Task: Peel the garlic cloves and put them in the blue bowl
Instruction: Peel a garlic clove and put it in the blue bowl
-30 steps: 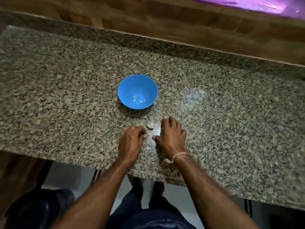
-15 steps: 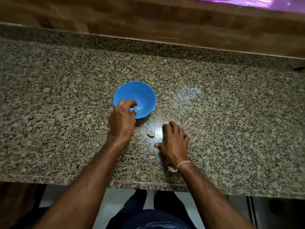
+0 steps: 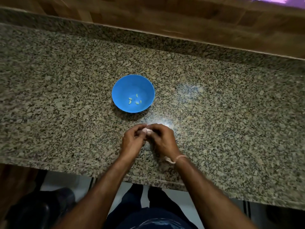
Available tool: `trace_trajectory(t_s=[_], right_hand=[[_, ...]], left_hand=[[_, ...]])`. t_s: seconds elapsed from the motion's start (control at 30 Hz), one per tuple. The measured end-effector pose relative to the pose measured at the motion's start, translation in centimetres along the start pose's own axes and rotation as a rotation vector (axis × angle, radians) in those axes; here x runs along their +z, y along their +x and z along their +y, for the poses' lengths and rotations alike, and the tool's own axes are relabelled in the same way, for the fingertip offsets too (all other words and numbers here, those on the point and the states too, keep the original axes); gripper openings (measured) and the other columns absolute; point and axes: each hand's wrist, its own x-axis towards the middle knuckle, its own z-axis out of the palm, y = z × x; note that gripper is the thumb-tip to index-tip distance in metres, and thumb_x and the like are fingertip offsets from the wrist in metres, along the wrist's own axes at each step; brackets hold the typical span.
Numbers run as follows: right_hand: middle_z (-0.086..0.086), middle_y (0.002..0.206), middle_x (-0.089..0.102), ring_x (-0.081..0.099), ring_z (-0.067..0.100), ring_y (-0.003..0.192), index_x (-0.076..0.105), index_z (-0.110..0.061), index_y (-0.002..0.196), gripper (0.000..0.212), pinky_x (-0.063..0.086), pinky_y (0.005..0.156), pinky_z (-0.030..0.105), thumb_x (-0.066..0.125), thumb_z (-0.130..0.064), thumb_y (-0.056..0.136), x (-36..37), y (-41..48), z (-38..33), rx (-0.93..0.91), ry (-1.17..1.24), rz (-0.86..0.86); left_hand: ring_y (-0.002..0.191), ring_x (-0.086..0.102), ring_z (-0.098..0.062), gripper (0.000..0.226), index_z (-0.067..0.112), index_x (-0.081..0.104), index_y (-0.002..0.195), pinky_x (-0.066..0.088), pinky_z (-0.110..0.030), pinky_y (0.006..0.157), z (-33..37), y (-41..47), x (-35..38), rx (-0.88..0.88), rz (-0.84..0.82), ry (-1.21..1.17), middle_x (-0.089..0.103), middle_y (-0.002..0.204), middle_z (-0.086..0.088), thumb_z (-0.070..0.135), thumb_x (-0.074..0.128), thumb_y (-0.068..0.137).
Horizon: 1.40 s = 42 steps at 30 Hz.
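Nearest us, at the front edge of the worktop [image 3: 231, 113], the left hand [image 3: 132, 141] and right hand [image 3: 162, 139] have come together. The fingers of both are curled inward, pinching one pale garlic clove [image 3: 147, 129] that lay loose on the stone between them half a second ago, so we judge that peeling of this clove is starting. Beyond the hands the blue bowl [image 3: 122, 90] stands apart and holds several peeled cloves [image 3: 134, 100] — the left hand, at its rim a moment ago, has withdrawn, so one delivery looks complete.
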Motion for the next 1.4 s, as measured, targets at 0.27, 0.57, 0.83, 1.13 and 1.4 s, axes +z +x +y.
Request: trace_trajectory(t_s=[0.27,0.57,0.83,1.13,1.4], right_hand=[[0.01,0.112,0.077,0.072,0.03,0.108,0.073,-0.005,0.116,0.025,0.06,0.095,0.041,0.076,-0.005,0.092,-4.4,-3.2,-1.9,0.071,0.52,-0.045],[0.009,0.106,0.078,0.074,0.028,0.104,0.077,-0.006,0.105,0.015,0.06,0.093,0.046,0.079,-0.009,0.09,-7.1,-4.5,-2.4,-0.029,0.496,0.034],[0.013,0.112,0.076,0.073,0.029,0.109,0.073,0.002,0.11,0.018,0.059,0.097,0.046,0.073,-0.001,0.092,-7.7,-5.0,-1.8,-0.039,0.548,0.043],[0.016,0.115,0.074,0.071,0.035,0.111,0.074,-0.002,0.112,0.021,0.057,0.098,0.057,0.076,-0.007,0.092,-8.3,-5.1,-1.6,-0.089,0.526,0.033],[-0.001,0.106,0.072,0.072,0.018,0.1,0.078,-0.012,0.104,0.015,0.063,0.084,0.042,0.08,-0.015,0.09,-8.5,-5.7,-2.1,-0.168,0.252,0.154]], left_hand=[[0.092,0.076,-0.018,0.014,0.001,0.069,0.111,0.062,-0.03,0.083,2.6,-2.7,1.6,-0.15,-0.127,-0.571,0.079,0.099,-0.007,0.004,0.061,0.1],[0.094,0.074,-0.016,0.034,0.004,0.069,0.117,0.062,-0.028,0.083,3.5,-5.0,3.3,-0.153,-0.226,-0.728,0.076,0.105,-0.01,0.017,0.071,0.085],[0.087,0.074,-0.014,0.027,0.008,0.066,0.11,0.062,-0.025,0.077,4.4,-6.0,4.1,-0.168,-0.231,-0.789,0.076,0.096,-0.007,0.016,0.07,0.085],[0.086,0.071,-0.01,0.02,0.012,0.069,0.113,0.061,-0.022,0.075,4.8,-6.4,4.8,-0.149,-0.225,-0.756,0.076,0.1,-0.004,0.016,0.061,0.095],[0.089,0.07,-0.013,0.028,0.012,0.071,0.112,0.06,-0.025,0.08,4.8,-6.5,5.1,-0.096,-0.204,-0.683,0.077,0.103,-0.007,0.021,0.071,0.085]])
